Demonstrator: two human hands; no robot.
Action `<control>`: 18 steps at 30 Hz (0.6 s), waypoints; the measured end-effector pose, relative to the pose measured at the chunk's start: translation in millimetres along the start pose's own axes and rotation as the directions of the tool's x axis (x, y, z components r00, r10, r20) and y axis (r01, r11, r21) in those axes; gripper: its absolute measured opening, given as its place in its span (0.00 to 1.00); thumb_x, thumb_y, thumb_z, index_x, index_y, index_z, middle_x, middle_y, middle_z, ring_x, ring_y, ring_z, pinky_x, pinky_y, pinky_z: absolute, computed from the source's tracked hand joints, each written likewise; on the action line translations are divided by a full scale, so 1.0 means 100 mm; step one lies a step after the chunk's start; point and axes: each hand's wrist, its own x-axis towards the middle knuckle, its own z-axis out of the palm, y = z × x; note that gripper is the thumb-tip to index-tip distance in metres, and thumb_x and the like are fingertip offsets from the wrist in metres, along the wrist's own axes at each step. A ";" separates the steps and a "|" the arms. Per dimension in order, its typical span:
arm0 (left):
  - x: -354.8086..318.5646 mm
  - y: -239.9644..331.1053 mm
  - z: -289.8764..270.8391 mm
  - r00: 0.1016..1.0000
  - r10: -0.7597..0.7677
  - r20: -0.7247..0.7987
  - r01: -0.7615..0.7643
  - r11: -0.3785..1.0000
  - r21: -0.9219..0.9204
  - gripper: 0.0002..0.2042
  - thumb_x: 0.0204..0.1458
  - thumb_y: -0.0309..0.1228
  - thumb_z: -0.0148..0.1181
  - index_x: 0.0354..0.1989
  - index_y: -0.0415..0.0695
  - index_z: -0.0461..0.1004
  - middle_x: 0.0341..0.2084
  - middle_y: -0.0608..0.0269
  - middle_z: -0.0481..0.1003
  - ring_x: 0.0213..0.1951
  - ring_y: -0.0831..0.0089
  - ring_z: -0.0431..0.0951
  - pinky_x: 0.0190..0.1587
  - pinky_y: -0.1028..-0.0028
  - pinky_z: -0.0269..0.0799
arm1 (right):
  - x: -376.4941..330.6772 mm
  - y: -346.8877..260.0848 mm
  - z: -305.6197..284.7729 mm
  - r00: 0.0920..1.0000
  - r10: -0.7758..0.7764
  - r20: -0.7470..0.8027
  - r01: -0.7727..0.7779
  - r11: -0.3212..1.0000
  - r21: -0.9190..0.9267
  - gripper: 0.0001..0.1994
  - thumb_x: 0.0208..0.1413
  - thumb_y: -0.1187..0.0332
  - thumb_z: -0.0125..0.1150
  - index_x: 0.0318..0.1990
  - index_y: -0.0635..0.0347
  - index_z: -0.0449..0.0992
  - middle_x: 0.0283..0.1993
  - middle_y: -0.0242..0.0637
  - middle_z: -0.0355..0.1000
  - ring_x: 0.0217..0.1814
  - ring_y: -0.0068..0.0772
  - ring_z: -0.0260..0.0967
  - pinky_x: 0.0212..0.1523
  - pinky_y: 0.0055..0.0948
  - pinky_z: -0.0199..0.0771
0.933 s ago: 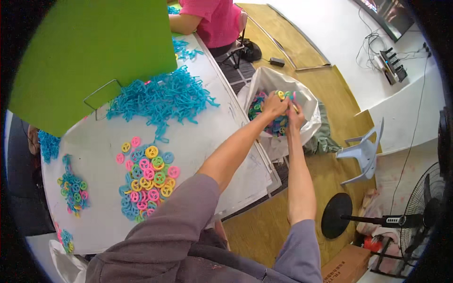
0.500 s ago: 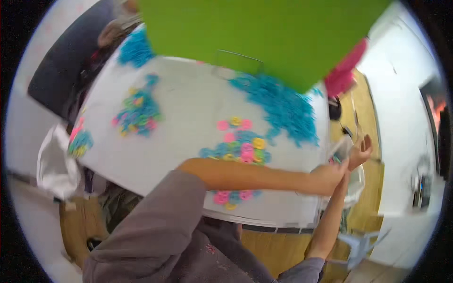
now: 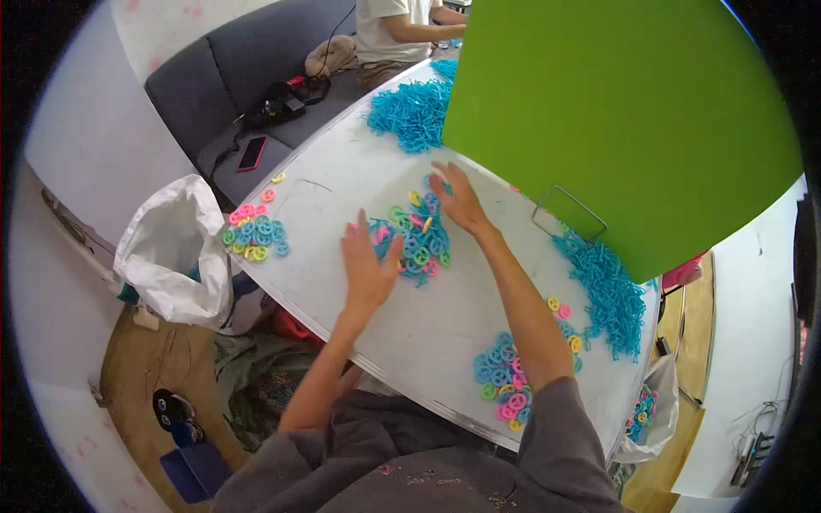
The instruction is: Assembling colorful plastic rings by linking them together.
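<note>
A mixed heap of small plastic rings and blue strips (image 3: 419, 248) lies on the white table (image 3: 342, 184) between my hands. At its left edge is my left hand (image 3: 370, 269), fingers spread and pointing away from me. Across the heap's far right side reaches my right hand (image 3: 460, 201), its fingers apart and a teal bit showing beside them. Neither hand visibly grips anything. A smaller group of pink, blue and yellow rings (image 3: 256, 232) sits at the table's left edge. Near my right forearm, another ring pile (image 3: 506, 372) is partly covered.
A large green panel (image 3: 616, 128) with a wire handle (image 3: 569, 209) stands over the far right. Blue strips are heaped at the back (image 3: 415, 111) and right (image 3: 607, 291). White bags hang left (image 3: 184, 248) and right (image 3: 663, 410). A co-worker (image 3: 398, 34) sits beyond, by a grey sofa (image 3: 205, 85).
Both hands have left the table's right side, where they were together over my right wrist area, and moved to the middle heap. The view has swung left.
</note>
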 end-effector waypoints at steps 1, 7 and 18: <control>-0.02 0.04 0.08 0.999 -0.042 0.003 0.042 0.998 0.045 0.39 0.55 0.50 0.53 0.69 0.44 0.46 0.64 0.31 0.48 0.65 0.37 0.46 0.66 0.48 0.40 | 0.02 0.01 0.11 0.996 -0.017 0.093 0.015 1.000 0.025 0.22 0.61 0.51 0.49 0.52 0.57 0.73 0.59 0.50 0.64 0.64 0.48 0.58 0.63 0.41 0.56; -0.15 0.16 0.36 0.992 -0.081 -0.092 0.097 0.979 0.178 0.34 0.57 0.48 0.51 0.67 0.42 0.52 0.64 0.36 0.51 0.67 0.40 0.46 0.66 0.50 0.41 | -0.47 -0.21 0.26 0.997 0.035 0.066 -0.049 0.973 0.226 0.19 0.63 0.55 0.47 0.48 0.59 0.76 0.51 0.50 0.70 0.58 0.47 0.65 0.57 0.36 0.64; -0.22 0.25 0.09 0.972 -0.231 -0.038 0.160 0.776 -0.610 0.21 0.57 0.32 0.52 0.57 0.36 0.66 0.55 0.48 0.68 0.61 0.53 0.63 0.62 0.64 0.55 | -1.01 -0.94 0.35 0.873 0.488 -0.017 -0.285 0.537 0.794 0.20 0.61 0.56 0.53 0.45 0.67 0.75 0.44 0.38 0.75 0.46 0.27 0.69 0.49 0.24 0.67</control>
